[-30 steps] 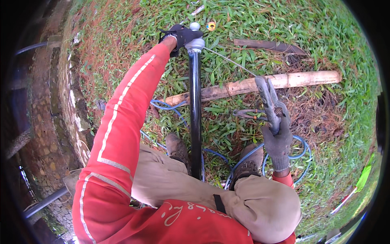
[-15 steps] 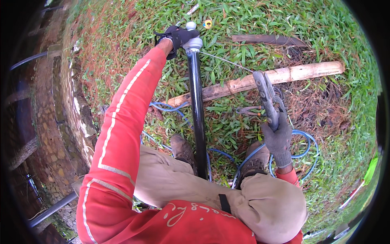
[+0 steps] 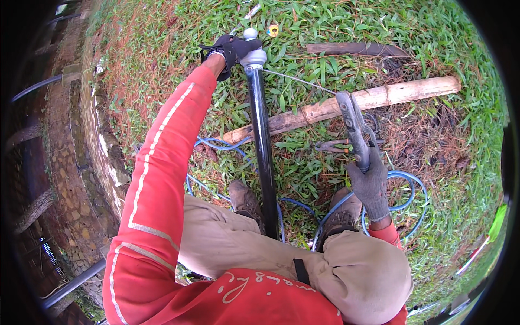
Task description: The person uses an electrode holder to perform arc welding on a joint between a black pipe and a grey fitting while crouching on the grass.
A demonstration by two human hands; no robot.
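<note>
A glossy black metal pole (image 3: 261, 141) stretches away from between my boots, tipped with a grey ball-shaped finial (image 3: 253, 57). My left hand (image 3: 233, 53), in a dark glove, is closed round the finial below its small top ball. In a grey glove, my right hand (image 3: 370, 181) grips a dark welding electrode holder (image 3: 353, 127) to the right of the pole. A thin welding rod (image 3: 300, 80) runs from its jaws to the pole just under the finial. Whether the rod's tip touches the metal is too small to tell.
A split bamboo length (image 3: 368, 99) lies across the grass behind the pole. Pliers (image 3: 333, 146) rest near the holder. Blue cable (image 3: 420, 203) loops around my boots (image 3: 246, 200). Farther off are a dark wood strip (image 3: 357, 50) and a small yellow round object (image 3: 273, 30). A stone edge (image 3: 108, 151) runs along the left.
The scene has shifted slightly in the picture, with the finial and my left hand a little more to the left. Both hands keep their holds, and the rod still reaches toward the finial's base.
</note>
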